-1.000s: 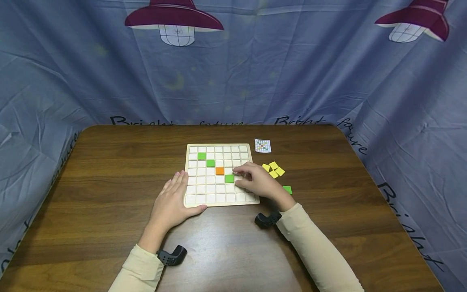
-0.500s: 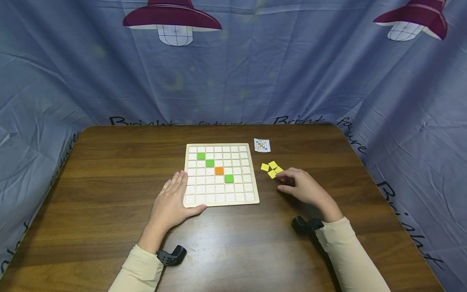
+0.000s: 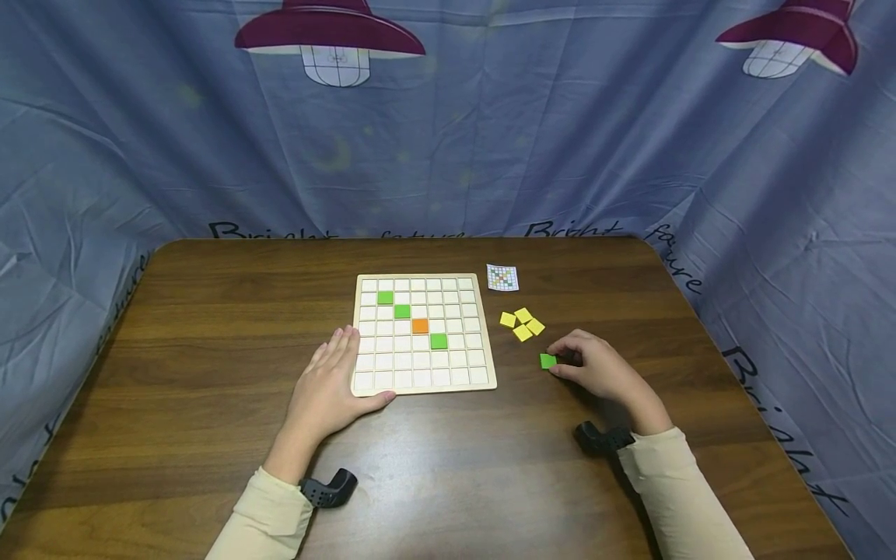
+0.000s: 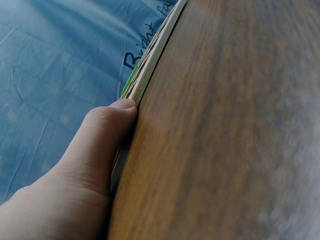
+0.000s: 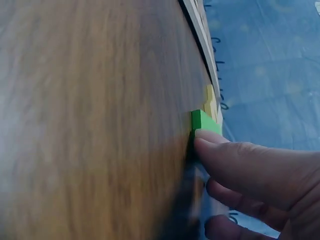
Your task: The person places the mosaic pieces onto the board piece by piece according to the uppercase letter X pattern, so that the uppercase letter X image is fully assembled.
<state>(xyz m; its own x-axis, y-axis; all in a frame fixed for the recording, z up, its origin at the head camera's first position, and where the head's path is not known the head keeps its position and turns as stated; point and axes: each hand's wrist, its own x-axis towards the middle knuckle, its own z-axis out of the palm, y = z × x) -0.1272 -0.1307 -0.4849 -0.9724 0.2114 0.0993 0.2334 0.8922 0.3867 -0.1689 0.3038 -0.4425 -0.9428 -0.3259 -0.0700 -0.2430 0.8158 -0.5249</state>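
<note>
A pale wooden grid board lies on the table, with green tiles and one orange tile set in a diagonal line of its squares. My left hand rests along the board's left edge, fingers straight, the thumb against the front edge. In the left wrist view that thumb touches the board's rim. Right of the board, my right hand pinches a loose green tile between thumb and fingers. The right wrist view shows the thumb on the tile's near side.
Several yellow tiles lie grouped between the board and my right hand. A small card printed with a coloured grid sits behind them. The wooden table backs onto a blue curtain.
From over the board, my right hand has moved right, past the yellow tiles, and now grips the loose green tile. My left hand stays at the board's edge.
</note>
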